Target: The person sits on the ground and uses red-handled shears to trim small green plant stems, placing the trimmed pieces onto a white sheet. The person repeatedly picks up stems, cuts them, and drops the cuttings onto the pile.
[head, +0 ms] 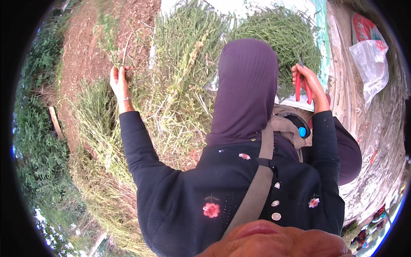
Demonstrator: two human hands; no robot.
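My left hand [119, 82] is raised at the left, fingers pinched around the base of a leafy green sprig [109, 32]. The sprig's upper part is blurred. A pale cut stem also rises beside the fingers. At the right, my right hand [308, 80] is closed around red-handled pruning shears [302, 86], their thin metal blades pointing up. Behind the blades lies a rounded heap of cut green stems [279, 35]. A looser pile of long green stalks [189, 41] lies between my hands. My purple-clad knee [247, 90] hides part of both piles.
A white sheet [244, 9] with a green edge lies under the heaps. Dry, straw-like stalks [167, 112] spread before me. Bare reddish soil [83, 64] is at the left. A clear plastic bag [371, 61] is at the far right. By my right arm sits a bag with a blue-capped bottle [301, 131].
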